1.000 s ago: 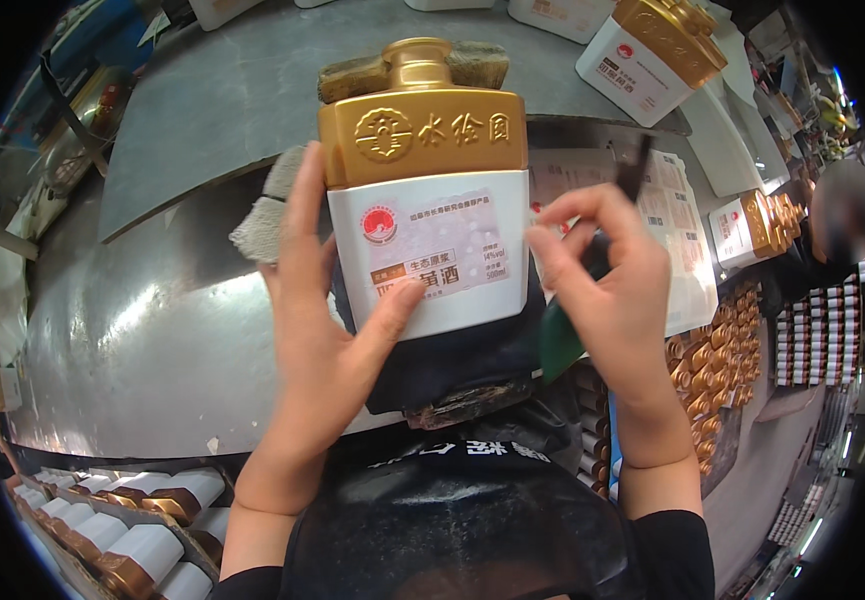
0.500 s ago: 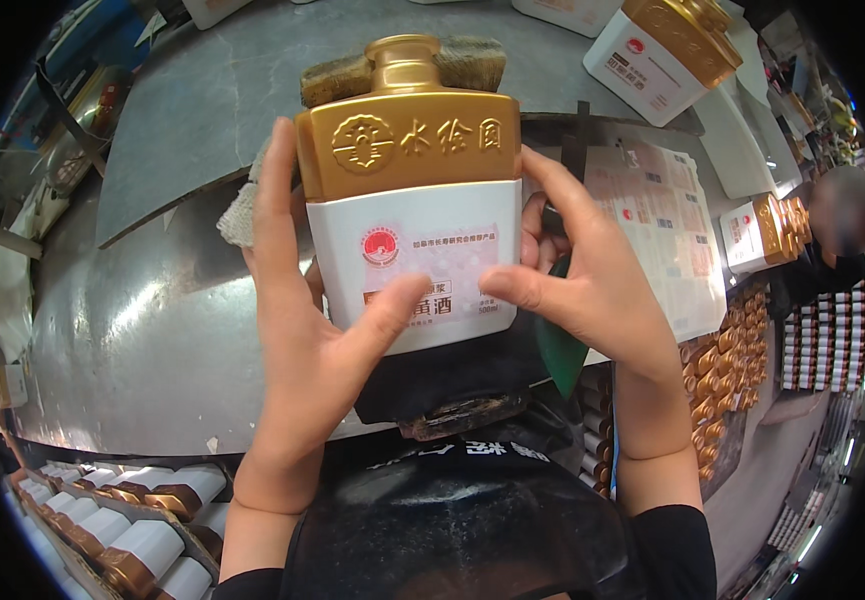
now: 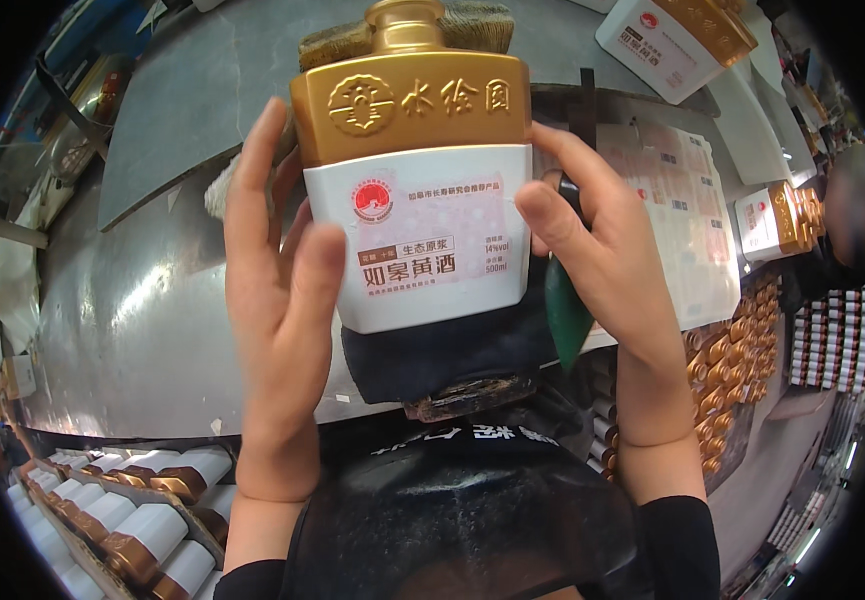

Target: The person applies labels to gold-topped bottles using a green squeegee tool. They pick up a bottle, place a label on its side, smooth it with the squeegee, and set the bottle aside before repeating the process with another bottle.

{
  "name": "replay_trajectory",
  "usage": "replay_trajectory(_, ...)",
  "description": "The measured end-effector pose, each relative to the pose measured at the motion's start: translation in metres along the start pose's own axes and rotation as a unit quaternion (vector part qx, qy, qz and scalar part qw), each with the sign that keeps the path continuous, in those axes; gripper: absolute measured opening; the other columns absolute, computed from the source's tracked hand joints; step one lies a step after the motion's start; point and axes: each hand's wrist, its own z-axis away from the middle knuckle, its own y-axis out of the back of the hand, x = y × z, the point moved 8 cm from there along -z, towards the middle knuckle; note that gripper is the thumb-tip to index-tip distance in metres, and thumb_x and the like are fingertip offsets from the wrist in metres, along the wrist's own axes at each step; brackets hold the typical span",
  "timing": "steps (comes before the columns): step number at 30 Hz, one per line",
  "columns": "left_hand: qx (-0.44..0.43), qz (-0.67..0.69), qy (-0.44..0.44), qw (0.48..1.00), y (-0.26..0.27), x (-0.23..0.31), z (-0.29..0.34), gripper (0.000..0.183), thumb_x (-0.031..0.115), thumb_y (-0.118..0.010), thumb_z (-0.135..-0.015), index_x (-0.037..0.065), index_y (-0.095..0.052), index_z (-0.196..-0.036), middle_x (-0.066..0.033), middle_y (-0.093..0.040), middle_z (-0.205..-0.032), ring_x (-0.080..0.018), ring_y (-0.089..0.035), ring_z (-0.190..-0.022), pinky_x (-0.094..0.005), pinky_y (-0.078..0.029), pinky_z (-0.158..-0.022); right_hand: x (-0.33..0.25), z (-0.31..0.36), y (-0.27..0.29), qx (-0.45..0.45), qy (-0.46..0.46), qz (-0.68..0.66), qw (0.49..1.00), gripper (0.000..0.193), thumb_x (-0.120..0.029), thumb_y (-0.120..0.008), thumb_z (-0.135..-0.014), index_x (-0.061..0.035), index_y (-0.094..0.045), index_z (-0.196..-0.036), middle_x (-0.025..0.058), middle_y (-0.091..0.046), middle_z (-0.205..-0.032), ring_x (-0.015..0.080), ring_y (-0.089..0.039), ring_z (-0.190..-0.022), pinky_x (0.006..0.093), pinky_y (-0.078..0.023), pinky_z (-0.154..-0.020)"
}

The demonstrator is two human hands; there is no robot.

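Note:
A flat-shouldered bottle with a white body and gold top lies face up before me, a red emblem and brown lettering on its front. Its base meets a dark cloth-covered support; a worn wooden block sits behind its neck. My left hand is open along the bottle's left side, fingers stretched and thumb raised off the face. At the right edge, my right hand has its thumb apart and some fingers bent, partly hidden. A dark band shows at those fingers. Below them is a green pointed piece.
Label sheets lie right of my hand on the grey metal table. Similar bottles stand at the far right and nearer right. Crates of bottles flank me. A person is at the right edge.
Both thumbs have lifted off the bottle's lower front and moved outward, uncovering the lettering. The bottle stays on its support; the whole view has shifted slightly.

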Motion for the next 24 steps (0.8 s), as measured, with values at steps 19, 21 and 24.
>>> replay_trajectory(19,0.019,0.052,0.074,0.996,-0.018,-0.001,0.020,0.081,0.025,-0.070,-0.086,0.002,-0.026,-0.149,-0.0189,-0.037,-0.145,-0.0282,-0.040,-0.134,-0.0398,-0.036,-0.110,-0.007,0.013,0.000,0.022,0.030,0.092,0.995,0.063,-0.029,-0.078,-0.081,0.0044,-0.054,-0.128,-0.0028,-0.053,-0.083,0.0032,-0.045,-0.074,0.0174,-0.039,-0.063)
replay_trajectory(21,0.026,0.008,0.049,0.998,-0.015,-0.004,0.021,0.075,0.022,-0.069,-0.087,0.002,-0.030,-0.148,-0.0189,-0.038,-0.146,-0.0285,-0.039,-0.135,-0.0391,-0.033,-0.111,-0.006,0.012,-0.002,0.015,0.027,0.090,0.995,0.062,-0.028,-0.078,-0.080,0.0042,-0.054,-0.127,-0.0026,-0.054,-0.084,0.0034,-0.045,-0.073,0.0173,-0.039,-0.064)
replay_trajectory(24,0.011,0.011,0.044,0.999,-0.017,-0.006,0.023,0.075,0.016,-0.069,-0.086,0.001,-0.030,-0.148,-0.0188,-0.040,-0.145,-0.0272,-0.041,-0.134,-0.0386,-0.034,-0.111,0.000,0.013,-0.005,0.001,0.020,0.079,0.997,0.063,-0.027,-0.078,-0.080,0.0042,-0.053,-0.128,-0.0023,-0.055,-0.086,0.0036,-0.045,-0.074,0.0172,-0.040,-0.065)
